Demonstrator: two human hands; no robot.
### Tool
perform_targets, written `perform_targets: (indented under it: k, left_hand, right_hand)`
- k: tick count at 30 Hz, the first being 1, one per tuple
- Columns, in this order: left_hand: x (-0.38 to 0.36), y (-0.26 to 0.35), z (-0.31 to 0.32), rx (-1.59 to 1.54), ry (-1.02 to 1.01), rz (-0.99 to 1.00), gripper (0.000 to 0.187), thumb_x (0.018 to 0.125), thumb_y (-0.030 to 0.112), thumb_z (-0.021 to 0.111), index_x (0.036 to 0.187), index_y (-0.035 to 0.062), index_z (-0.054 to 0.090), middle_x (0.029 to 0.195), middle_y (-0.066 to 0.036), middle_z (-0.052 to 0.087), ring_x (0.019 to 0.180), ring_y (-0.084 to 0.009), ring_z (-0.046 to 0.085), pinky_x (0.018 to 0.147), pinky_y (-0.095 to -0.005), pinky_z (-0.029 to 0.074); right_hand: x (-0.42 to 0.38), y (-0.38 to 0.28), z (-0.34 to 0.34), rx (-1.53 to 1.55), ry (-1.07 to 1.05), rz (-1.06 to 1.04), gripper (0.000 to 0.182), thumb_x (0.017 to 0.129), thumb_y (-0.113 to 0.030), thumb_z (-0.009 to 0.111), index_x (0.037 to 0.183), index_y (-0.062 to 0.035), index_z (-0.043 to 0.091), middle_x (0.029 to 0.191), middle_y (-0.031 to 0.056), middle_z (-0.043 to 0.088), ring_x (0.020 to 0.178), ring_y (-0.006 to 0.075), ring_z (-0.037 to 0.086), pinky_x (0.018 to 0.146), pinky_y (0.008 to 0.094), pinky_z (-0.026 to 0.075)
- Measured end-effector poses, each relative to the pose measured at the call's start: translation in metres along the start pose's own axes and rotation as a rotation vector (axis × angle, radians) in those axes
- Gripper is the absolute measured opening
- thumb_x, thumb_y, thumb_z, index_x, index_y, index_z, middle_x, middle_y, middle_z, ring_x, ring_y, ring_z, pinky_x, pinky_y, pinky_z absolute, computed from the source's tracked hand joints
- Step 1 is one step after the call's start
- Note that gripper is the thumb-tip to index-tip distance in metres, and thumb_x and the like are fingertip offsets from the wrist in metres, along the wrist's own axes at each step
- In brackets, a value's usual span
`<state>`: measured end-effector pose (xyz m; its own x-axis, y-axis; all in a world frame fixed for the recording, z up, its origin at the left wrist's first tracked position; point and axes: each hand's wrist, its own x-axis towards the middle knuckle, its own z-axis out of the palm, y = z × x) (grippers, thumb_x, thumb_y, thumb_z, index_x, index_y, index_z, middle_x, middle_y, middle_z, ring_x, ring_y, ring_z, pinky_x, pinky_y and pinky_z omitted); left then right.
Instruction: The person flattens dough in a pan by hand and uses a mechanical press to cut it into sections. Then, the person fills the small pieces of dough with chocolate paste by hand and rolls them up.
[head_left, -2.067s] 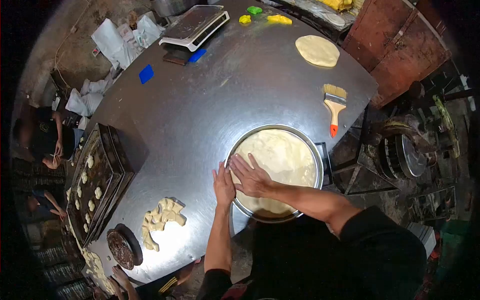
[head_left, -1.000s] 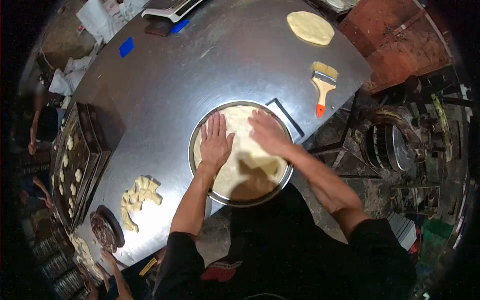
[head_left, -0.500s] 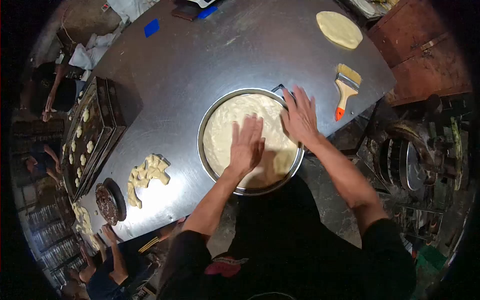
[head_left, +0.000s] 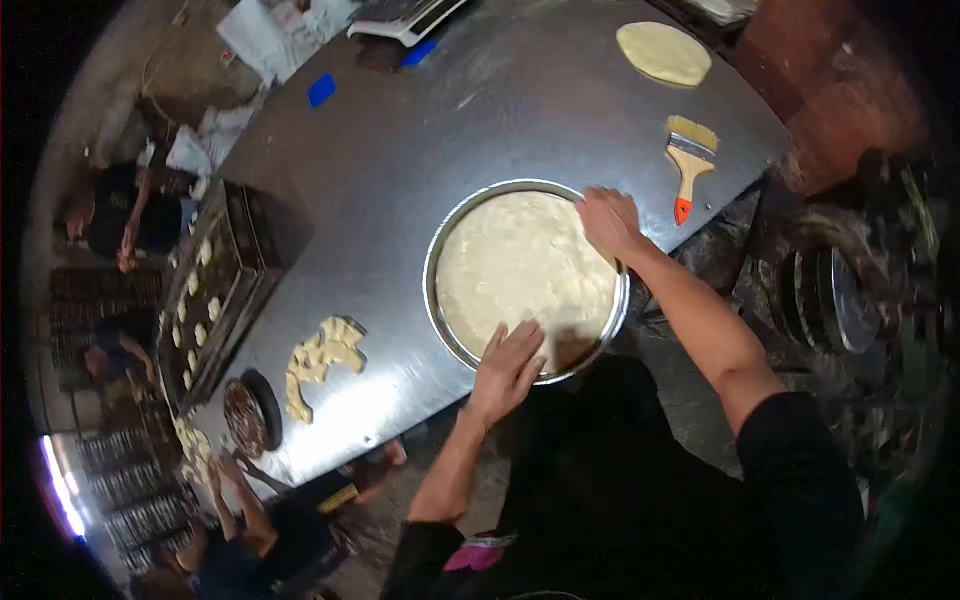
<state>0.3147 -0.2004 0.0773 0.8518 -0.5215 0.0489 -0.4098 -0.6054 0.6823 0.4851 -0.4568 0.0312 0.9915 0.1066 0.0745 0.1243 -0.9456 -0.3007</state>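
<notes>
A round metal pan (head_left: 432, 298) sits by the near edge of the steel table, with a layer of pale dough (head_left: 520, 260) spread across its bottom. At the near side of the pan, my left hand (head_left: 506, 374) lies with fingers stretched out over the rim, their tips on or just above the dough. My right hand (head_left: 610, 224) is at the pan's far right rim, its fingers curled over the edge; the thumb is hard to make out. In the lower right part of the pan, shadow falls over the dough.
A wide brush (head_left: 688, 168) and a flat dough round (head_left: 664, 54) lie to the right. Dough pieces (head_left: 324, 356), a dark round dish (head_left: 246, 416) and stacked trays (head_left: 215, 290) are leftward. A scale (head_left: 408, 22) stands at the back. A co-worker's hands (head_left: 226, 474) handle dough lower left.
My left hand has drawn back from the dough's middle to the near rim. My right hand, spread before, has curled onto the far right rim. The camera view has shifted.
</notes>
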Motion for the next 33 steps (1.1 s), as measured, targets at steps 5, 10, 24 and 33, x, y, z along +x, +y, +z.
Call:
perform_targets:
  k: [5,10,24,33]
  left_hand:
    - [-0.108,-0.009,-0.015,-0.697,0.040,-0.685,0.040,0.098,0.025,0.052,0.077,-0.0033,0.071,0.073,-0.011,0.069,0.072,-0.0160,0.065,0.075,-0.0288,0.051]
    - [-0.114,-0.026,0.056,-1.242,-0.102,-0.808,0.043,0.101,0.036,0.043,0.126,0.0027,0.052,0.120,-0.010,0.059,0.106,-0.0215,0.060,0.089,-0.0384,0.050]
    - [0.035,0.131,0.290,-1.105,-0.658,-0.659,0.045,0.078,0.003,0.058,0.122,-0.0074,0.053,0.116,-0.016,0.061,0.108,-0.0253,0.058,0.093,-0.0344,0.045]
    - [0.019,0.131,0.373,-1.084,-0.690,-0.843,0.050,0.073,0.000,0.059,0.122,-0.0043,0.052,0.109,-0.015,0.063,0.102,-0.0254,0.060,0.086,-0.0374,0.050]
  right_hand:
    - [-0.135,0.014,-0.029,0.171,-0.166,0.515,0.030,0.088,-0.027,0.052,0.098,0.0001,0.059,0.090,0.0282,0.064,0.089,0.0422,0.063,0.080,0.0517,0.049]
    - [-0.293,-0.004,-0.009,0.612,0.026,0.920,0.038,0.085,-0.028,0.052,0.099,0.0047,0.063,0.093,0.0288,0.064,0.092,0.0466,0.061,0.082,0.0499,0.049]
    - [-0.559,0.107,0.025,0.833,0.631,1.398,0.040,0.088,-0.030,0.050,0.089,0.0090,0.061,0.073,0.0214,0.063,0.071,0.0294,0.062,0.064,0.0429,0.046]
    - [-0.643,0.181,0.069,0.320,0.513,1.167,0.031,0.087,-0.026,0.059,0.082,0.0042,0.062,0.074,0.0272,0.057,0.069,0.0265,0.059,0.055,0.0453,0.040]
